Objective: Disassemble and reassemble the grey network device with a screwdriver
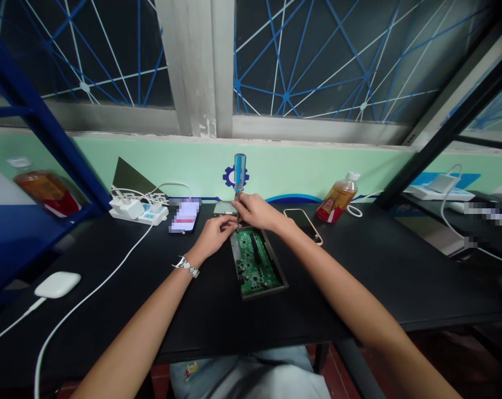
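Circuit board [257, 257], green and dotted with small dark parts, sits in a shallow rectangular metal frame [264, 296] on the smooth black table [205, 327]. The right hand [257, 210] grips an upright screwdriver [240, 172], its handle clear blue; the left hand's [213, 238] curled fingers meet at its shaft. No lettering is readable.

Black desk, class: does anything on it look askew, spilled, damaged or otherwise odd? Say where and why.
Nothing looks spilled or plainly damaged. The open case sits askew on the desk, its green circuit board exposed. The drink bottle at right appears to lean, perhaps only from lens distortion.
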Tool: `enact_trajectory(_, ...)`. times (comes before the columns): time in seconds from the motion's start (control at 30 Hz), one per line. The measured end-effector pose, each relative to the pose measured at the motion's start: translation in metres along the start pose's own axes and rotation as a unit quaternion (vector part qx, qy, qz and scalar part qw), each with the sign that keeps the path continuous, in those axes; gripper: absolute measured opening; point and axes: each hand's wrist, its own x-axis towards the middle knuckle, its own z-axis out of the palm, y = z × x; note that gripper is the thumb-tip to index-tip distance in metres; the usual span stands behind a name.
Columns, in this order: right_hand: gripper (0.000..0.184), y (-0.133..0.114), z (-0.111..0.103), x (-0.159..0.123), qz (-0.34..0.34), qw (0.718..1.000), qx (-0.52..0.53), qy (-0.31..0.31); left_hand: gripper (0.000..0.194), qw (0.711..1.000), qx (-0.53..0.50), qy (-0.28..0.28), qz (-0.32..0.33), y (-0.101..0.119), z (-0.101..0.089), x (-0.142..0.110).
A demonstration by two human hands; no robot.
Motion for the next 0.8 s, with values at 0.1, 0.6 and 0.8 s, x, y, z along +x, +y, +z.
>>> enact_trajectory(0.1, 0.028, 0.002, 0.002, -0.001, -0.008, 1.0, -0.012, 0.004, 0.022, 1.0, 0.013, 0.005, 0.004, -0.001, 0.001, 0.0)
enact_trajectory(0.6, 0.032, -0.006, -0.006, -0.002, 0.03, 0.995, 0.057, 0.082, 0.018, 0.998, 0.055, 0.002, 0.015, 0.006, 0.001, -0.001)
enact_trajectory(0.8, 0.042, -0.015, -0.009, 0.003, 0.056, 0.979, 0.01, 0.195, 0.019, 0.997, 0.071, 0.009, 0.014, 0.006, 0.002, -0.001)
